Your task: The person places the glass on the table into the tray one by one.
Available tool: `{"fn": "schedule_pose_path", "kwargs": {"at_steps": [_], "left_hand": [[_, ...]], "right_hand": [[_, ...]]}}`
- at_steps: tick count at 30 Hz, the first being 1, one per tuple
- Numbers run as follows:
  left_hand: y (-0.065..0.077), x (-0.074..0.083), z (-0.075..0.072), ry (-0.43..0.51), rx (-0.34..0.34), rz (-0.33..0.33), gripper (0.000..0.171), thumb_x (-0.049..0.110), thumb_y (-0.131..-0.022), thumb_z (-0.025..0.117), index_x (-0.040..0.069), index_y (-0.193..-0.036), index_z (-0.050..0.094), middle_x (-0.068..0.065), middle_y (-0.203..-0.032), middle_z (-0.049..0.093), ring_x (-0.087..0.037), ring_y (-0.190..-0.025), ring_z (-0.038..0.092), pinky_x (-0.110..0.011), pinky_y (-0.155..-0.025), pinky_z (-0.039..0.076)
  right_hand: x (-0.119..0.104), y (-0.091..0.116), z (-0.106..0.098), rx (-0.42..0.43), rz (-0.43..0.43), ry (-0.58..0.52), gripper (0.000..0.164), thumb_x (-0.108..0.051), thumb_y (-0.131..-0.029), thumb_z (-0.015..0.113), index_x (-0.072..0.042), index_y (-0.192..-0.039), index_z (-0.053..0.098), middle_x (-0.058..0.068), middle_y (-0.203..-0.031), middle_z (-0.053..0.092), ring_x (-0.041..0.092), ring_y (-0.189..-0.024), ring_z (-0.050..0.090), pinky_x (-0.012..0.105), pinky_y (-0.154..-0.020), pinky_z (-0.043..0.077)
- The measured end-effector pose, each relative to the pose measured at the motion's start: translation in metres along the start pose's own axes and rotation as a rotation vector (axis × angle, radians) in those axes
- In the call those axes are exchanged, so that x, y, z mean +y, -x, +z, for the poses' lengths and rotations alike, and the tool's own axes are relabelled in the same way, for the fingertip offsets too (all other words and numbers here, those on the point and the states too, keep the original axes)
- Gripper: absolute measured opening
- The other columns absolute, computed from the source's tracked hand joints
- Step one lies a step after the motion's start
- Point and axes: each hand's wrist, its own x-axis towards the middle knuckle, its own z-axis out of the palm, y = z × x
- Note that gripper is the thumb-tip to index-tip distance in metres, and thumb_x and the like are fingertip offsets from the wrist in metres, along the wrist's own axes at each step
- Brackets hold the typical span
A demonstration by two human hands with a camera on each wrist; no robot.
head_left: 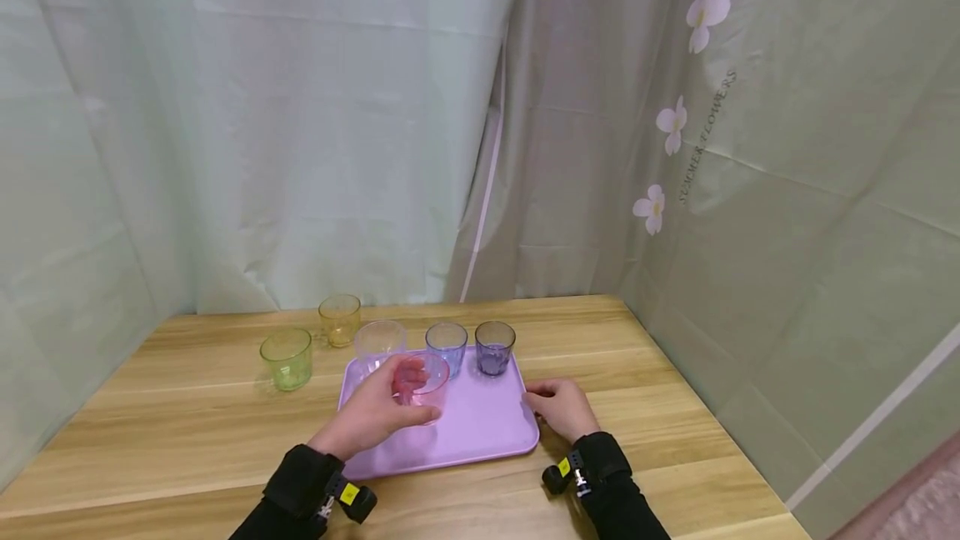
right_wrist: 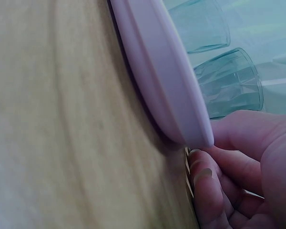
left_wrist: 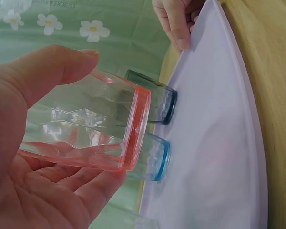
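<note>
My left hand [head_left: 369,413] holds a pink see-through glass cup [left_wrist: 139,126] over the lilac tray [head_left: 480,440], thumb on one side and fingers on the other. In the left wrist view the cup's base is apart from the tray surface. At the tray's right edge my right hand [head_left: 567,409] pinches the rim, with the thumb against it and the other fingers curled low beside the table. Along the tray's far side stand a clear cup [head_left: 380,336], a blue cup [head_left: 447,347] and a dark purple cup [head_left: 495,350].
Left of the tray, a green cup [head_left: 287,362] and an amber cup [head_left: 340,323] stand on the wooden table [head_left: 187,440]. Pale curtains [head_left: 337,123] hang behind the table and at its sides.
</note>
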Motion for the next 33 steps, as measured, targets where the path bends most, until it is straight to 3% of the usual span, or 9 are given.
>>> {"fn": "schedule_pose_path", "kwargs": {"at_steps": [14,33], "left_hand": [[-0.009,0.007,0.012,0.0,0.004,-0.017,0.08,0.02,-0.084,0.096,-0.003,-0.148,0.054,-0.021,-0.143,0.068,-0.03,-0.125,0.066,-0.035,-0.097,0.057],[-0.022,0.006,0.022,0.015,0.028,-0.038,0.08,0.019,-0.082,0.098,0.0,-0.147,0.056,-0.018,-0.139,0.068,-0.029,-0.121,0.066,-0.034,-0.096,0.058]], "right_hand": [[-0.002,0.001,0.0,0.004,0.009,0.012,0.025,-0.021,-0.1,0.078,-0.002,-0.115,0.084,0.01,-0.105,0.081,0.017,-0.086,0.071,0.031,-0.075,0.058],[-0.002,-0.001,-0.001,0.005,0.011,0.026,0.025,-0.022,-0.1,0.079,-0.002,-0.115,0.083,0.01,-0.105,0.081,0.017,-0.086,0.071,0.031,-0.074,0.058]]}}
